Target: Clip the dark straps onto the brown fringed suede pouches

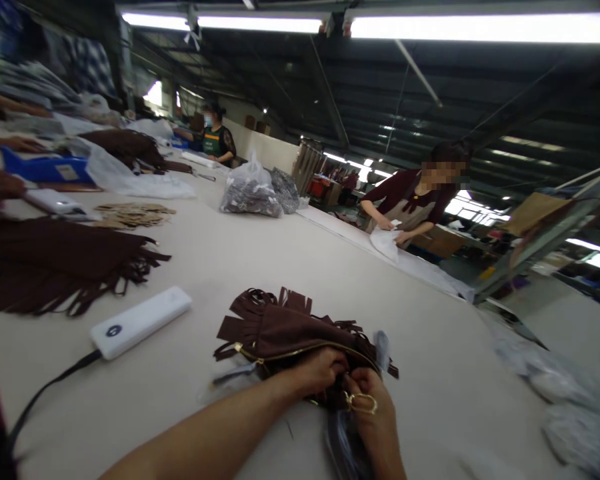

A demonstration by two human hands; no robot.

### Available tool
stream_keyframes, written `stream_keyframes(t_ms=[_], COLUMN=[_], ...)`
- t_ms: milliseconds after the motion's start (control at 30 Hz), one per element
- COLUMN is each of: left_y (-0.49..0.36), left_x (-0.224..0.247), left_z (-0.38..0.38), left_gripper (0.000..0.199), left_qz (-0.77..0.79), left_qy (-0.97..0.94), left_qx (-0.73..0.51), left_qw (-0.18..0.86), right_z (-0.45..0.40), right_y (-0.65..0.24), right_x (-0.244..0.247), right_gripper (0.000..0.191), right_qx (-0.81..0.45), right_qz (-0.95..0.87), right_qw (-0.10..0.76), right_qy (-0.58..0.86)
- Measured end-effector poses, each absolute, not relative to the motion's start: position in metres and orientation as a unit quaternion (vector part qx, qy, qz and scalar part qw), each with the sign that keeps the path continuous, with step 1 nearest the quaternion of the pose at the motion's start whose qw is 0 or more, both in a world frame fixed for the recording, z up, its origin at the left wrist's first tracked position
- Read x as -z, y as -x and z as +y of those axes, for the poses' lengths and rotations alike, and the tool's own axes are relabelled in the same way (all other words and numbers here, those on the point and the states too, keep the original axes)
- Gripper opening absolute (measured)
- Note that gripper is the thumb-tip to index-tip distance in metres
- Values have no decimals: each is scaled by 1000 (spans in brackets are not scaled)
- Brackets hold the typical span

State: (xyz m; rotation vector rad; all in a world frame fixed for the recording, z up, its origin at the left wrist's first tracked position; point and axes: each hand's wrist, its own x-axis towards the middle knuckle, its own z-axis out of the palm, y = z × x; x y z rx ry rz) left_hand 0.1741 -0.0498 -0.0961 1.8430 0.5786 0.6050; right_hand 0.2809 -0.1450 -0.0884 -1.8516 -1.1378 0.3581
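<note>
A dark brown fringed zip pouch [300, 330] lies on the table before me, its gold zipper open. My left hand [325, 370] reaches into the opening with its fingers closed at the pouch's dark inside. Close beside it, my right hand [373, 403] is closed too, fingertips pinched together at the same spot. Gold-handled scissors [363, 403] hang in my right hand, a handle loop round the fingers; their blades are hidden. What the fingertips pinch inside is too dark to make out. A strap in clear plastic [343, 443] comes out below the right hand.
A white power bank [143, 323] with a black cable lies left, near another brown fringed piece [65, 260]. Tan pieces [133, 215], a blue tray [50, 167] and a filled plastic bag [253, 190] are farther back. A co-worker [415, 200] handles white material across the table.
</note>
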Motion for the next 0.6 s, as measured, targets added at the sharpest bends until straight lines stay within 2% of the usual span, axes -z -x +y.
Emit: stream_keyframes(t_ms=[100,233,600], left_y=[-172,-170,-172], left_x=[92,89,94], left_z=[-53,-54,-49], left_gripper=[20,18,21], left_qz=[238,228,214], left_qy=[-778,-782,-795], left_qx=[-275,-305,-312], left_qw=[513,494,474], right_z=[-148,-152,-158], right_y=[-280,-274,-269], right_x=[85,73,48], right_gripper=[34,42,45], right_qx=[-185,-322,-359], right_qz=[-443,-377,-402], right_qw=[461,490,482], right_qy=[747,717,691])
